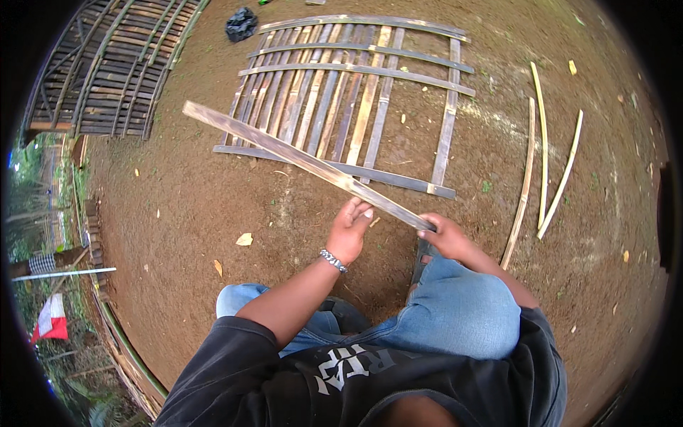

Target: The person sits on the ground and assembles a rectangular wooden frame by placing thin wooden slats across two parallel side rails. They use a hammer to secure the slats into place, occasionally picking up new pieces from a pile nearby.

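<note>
Black cloth is nearest, the person's shirt (235, 370) with a pale print across its front; next come blue jeans (462, 306), bent at the knees; over the bare brown ground (605, 285), the right hand (447, 236) pinches the near end of a long bamboo strip (345, 182) between thumb and fingers; the left hand (346, 231), a chain bracelet (333, 260) at its wrist, is at the strip's underside, between its middle and the pinched end, fingers close together and curled upward, thumb apart from them; whether those fingertips bear any weight I cannot tell. The strip slants away to the left, a pale node near its middle; a yellowed leaf (245, 239) lies on the soil near the left knee; farther on, the strip crosses, as seen from above, the near rail (402, 179) of a bamboo panel (348, 67); contact there cannot be made out. The panel lies flat, slats side by side toward its left edge, a wide gap before the slat at its right edge, three more rails across its far half; well apart from that right edge lie three loose strips (528, 178); a black plastic bag (242, 24) sits just off the panel's far left corner; beyond the ground's left edge show a pale pole (64, 274) and a red-and-white flag (51, 317); a dark slatted bamboo structure (107, 78) takes up the ground's far left corner.
</note>
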